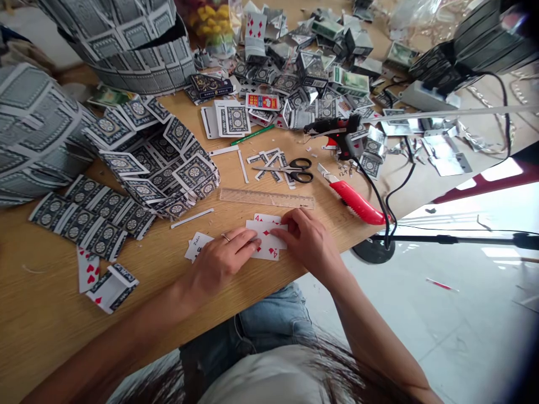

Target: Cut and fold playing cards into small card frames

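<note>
Cards, overlapped flat on the surface: left hand rests loose fingers on top, gripping nothing, presumably for steadiness; right hand pinches their right edge, apparently for alignment.

From here I count one left hand and one right hand, with two playing cards under the fingers. Beyond them: one pair of scissors, one clear ruler, one glue gun, one red-handled knife, one green pencil. The heap of cards and boxes is too jumbled to number.
</note>
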Motion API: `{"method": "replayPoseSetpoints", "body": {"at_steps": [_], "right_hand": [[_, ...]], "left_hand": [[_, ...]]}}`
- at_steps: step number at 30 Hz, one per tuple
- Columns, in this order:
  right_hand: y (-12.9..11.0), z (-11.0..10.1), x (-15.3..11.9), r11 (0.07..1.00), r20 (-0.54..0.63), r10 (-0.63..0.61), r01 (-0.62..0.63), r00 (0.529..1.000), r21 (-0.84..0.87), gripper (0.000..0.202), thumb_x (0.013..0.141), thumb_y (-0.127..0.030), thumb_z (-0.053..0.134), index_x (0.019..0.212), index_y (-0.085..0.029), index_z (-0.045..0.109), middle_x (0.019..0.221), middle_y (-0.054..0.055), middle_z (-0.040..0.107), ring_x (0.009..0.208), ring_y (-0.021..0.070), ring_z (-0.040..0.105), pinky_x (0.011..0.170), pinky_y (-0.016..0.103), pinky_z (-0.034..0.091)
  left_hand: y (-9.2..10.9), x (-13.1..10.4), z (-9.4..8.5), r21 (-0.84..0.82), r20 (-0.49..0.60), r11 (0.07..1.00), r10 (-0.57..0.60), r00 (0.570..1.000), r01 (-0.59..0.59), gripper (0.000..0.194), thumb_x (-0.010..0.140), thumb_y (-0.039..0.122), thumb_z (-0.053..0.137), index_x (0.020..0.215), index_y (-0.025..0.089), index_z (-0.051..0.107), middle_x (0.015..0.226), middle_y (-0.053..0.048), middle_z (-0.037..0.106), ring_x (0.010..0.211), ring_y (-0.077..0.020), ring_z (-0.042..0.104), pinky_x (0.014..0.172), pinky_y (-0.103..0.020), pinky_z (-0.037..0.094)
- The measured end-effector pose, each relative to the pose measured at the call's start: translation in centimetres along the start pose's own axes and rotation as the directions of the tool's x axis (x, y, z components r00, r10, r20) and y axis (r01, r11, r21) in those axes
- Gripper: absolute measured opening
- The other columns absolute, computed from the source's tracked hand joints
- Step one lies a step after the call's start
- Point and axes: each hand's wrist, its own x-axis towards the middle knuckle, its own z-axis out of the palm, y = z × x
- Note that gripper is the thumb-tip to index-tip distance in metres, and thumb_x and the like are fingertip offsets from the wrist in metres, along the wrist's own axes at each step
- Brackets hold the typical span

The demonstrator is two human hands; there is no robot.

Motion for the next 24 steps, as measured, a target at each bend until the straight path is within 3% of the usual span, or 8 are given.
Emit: {"method": "replayPoseSetpoints", "body": {"at_steps": [24], "right_hand": [[0.23,0.26,-0.37,1.0,-0.006,-0.004,0.004,1.0,0.014,0.018,0.085,-0.031,0.069,0.084,-0.02,0.055,0.082,0.002,0.057,0.069,0.0143,0.053,0.063,0.027,0.041]], "left_hand": [[0.35,0.04,-0.43,-0.011,0.007,1.0,-0.001,1.0,0.001,0.03,0.097,0.013,0.045,0.115,0.018,0.068,0.115,-0.008,0.071,0.11,-0.0196,0.065,0.091,-0.03,0.055]]}}
